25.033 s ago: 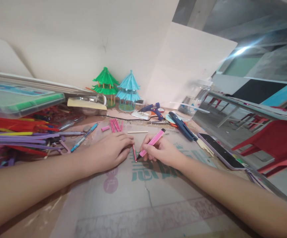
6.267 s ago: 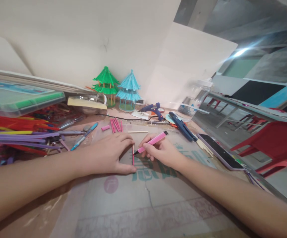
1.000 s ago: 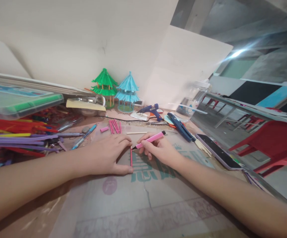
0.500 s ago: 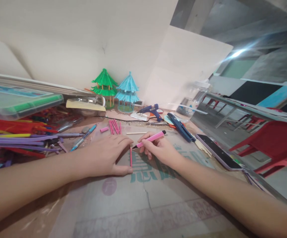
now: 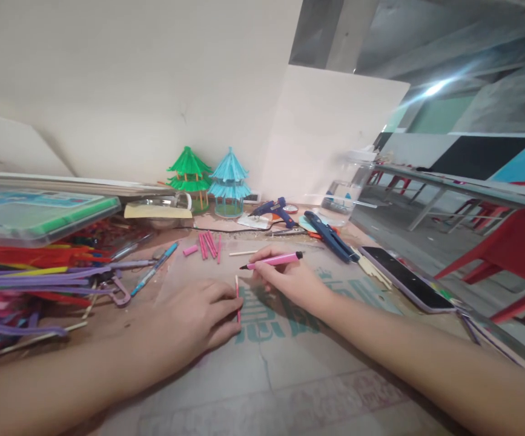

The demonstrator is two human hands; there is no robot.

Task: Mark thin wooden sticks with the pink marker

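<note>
A pink marker pen (image 5: 278,260) lies in the grip of my right hand (image 5: 284,275), its dark tip pointing left. Just below that tip, a thin stick (image 5: 237,297) stands lengthwise on the plastic sheet, coloured pink except for a pale far end. The fingers of my left hand (image 5: 208,312) are closed on the stick, with a fingertip over its middle. Beyond the hands lie several pink sticks (image 5: 208,245), the pink pen cap (image 5: 190,249) and one plain stick (image 5: 243,253).
Green (image 5: 189,175) and blue (image 5: 229,181) pagoda models stand by the wall, near a glue gun (image 5: 275,211). A utility knife (image 5: 330,236) and a phone (image 5: 405,278) lie right. Pipe cleaners (image 5: 26,278), a blue pen (image 5: 155,268) and a plastic case (image 5: 39,212) crowd the left.
The marker tip has lifted off the stick's far end. My left fingers have drawn together onto the stick's middle, where before they spanned its two ends. The view has tilted up slightly.
</note>
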